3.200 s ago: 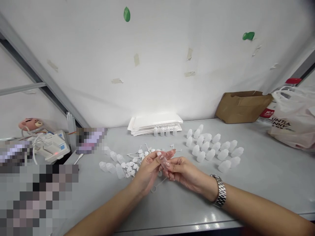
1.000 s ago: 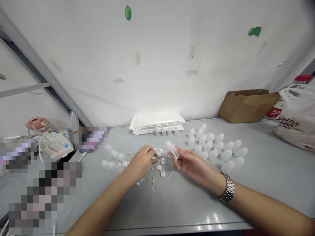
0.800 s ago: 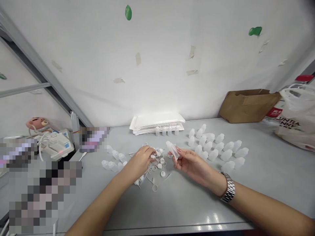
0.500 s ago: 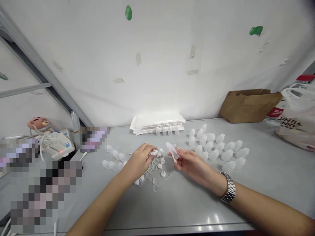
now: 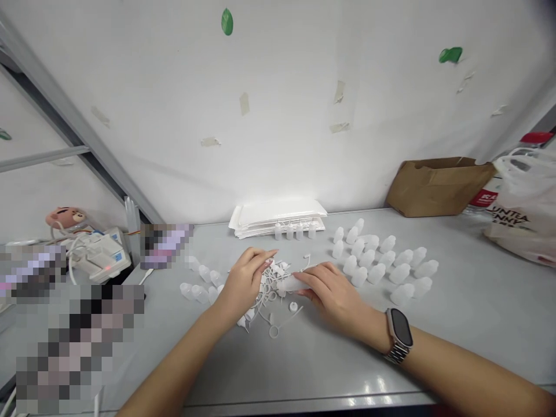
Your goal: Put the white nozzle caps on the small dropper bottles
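My right hand [image 5: 332,292] is closed round a translucent white squeeze bottle [image 5: 294,283], which lies almost level with its neck end pointing left, over the pile. My left hand [image 5: 247,281] is at the left side of the pile of small white caps with loop straps [image 5: 271,295]; its fingers are stretched out, and nothing shows in them. One round white cap [image 5: 293,307] sits apart, just below the bottle. Near it lies a loose strap with a ring [image 5: 274,332]. Part of the pile is hidden behind my left hand.
Several bottles [image 5: 377,272] stand on the right of the grey table [image 5: 282,370], and more bottles [image 5: 204,273] lie left. Small capped bottles [image 5: 299,231] stand before a stack of white sheets [image 5: 278,213]. Behind are a brown paper bag [image 5: 438,188] and a plastic bag [image 5: 521,202].
My right hand has turned palm down and brought the bottle lower and left, from tilted up to nearly level. My left fingers have straightened away from the small white parts. The round cap has shifted slightly.
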### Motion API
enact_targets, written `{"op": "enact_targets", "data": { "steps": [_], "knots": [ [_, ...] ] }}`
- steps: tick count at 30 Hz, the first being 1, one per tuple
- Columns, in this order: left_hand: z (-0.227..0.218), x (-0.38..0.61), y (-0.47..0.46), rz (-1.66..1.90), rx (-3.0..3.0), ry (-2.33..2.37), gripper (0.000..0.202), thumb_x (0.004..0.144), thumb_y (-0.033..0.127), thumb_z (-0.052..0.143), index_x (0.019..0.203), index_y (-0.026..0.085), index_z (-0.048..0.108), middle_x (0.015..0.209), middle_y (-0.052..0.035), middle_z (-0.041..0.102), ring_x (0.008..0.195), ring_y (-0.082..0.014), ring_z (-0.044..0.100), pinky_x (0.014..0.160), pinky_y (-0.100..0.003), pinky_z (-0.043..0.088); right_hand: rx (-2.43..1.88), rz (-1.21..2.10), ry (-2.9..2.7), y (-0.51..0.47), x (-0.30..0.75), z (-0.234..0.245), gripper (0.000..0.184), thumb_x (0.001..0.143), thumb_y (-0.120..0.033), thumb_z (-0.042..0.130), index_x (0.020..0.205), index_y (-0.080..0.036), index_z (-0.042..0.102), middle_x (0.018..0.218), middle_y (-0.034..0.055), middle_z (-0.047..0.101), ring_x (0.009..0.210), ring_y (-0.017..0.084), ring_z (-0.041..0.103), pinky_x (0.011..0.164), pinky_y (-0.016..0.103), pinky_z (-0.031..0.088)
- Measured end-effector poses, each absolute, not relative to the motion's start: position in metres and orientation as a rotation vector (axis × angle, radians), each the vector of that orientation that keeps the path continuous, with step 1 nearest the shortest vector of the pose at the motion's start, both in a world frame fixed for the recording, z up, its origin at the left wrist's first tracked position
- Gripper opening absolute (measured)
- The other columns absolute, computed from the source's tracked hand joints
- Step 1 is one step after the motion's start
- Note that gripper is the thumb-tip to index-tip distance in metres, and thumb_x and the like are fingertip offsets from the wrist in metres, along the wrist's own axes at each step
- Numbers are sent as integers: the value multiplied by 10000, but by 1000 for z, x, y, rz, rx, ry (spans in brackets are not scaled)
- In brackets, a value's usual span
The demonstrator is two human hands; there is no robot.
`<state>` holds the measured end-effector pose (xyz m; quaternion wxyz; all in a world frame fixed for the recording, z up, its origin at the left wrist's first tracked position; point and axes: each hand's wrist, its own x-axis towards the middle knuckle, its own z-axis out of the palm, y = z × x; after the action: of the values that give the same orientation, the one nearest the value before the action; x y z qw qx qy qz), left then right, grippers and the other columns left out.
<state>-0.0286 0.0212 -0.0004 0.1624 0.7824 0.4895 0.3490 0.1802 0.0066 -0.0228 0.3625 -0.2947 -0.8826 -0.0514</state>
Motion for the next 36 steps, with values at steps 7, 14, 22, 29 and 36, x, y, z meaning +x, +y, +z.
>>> {"op": "enact_targets", "data": {
  "steps": [7, 14, 22, 29, 36],
  "knots": [
    [4, -21, 17, 1081, 1854, 1367, 147, 814, 292, 517, 881, 229, 631, 954, -40, 598, 886, -185, 567, 796, -319, 453, -762, -265, -2251, 8, 181, -22, 189, 911, -186, 423, 1042, -96, 526, 806, 90, 641, 700, 178, 532, 662, 332, 418],
    [5, -18, 19, 1124, 1396, 1241, 164, 698, 299, 669, 805, 182, 626, 861, -42, 664, 850, -179, 605, 782, -299, 468, -762, -233, -2257, 8, 181, -23, 184, 907, -176, 427, 1040, -95, 526, 817, 85, 638, 710, 175, 535, 677, 333, 408],
    [8, -15, 15, 1093, 965, 882, 156, 744, 263, 661, 826, 161, 576, 1001, -96, 692, 1030, -209, 594, 963, -354, 362, -787, 45, -2190, 1, 181, -20, 214, 895, -188, 438, 1089, -120, 499, 811, 77, 636, 713, 180, 542, 710, 345, 431],
    [8, -1, 2, 1061, 865, 744, 136, 779, 260, 626, 822, 184, 523, 989, -87, 701, 1096, -215, 555, 950, -355, 354, -823, 206, -2104, -7, 178, -19, 211, 885, -194, 455, 1093, -174, 489, 809, 47, 633, 671, 168, 528, 706, 350, 435],
    [5, 1, 3, 1157, 878, 710, 199, 743, 285, 662, 802, 180, 504, 880, -79, 722, 953, -211, 629, 919, -361, 365, -879, 206, -2061, -5, 179, -21, 196, 889, -211, 451, 1076, -190, 504, 765, 44, 612, 676, 182, 530, 672, 355, 433]
  ]
}}
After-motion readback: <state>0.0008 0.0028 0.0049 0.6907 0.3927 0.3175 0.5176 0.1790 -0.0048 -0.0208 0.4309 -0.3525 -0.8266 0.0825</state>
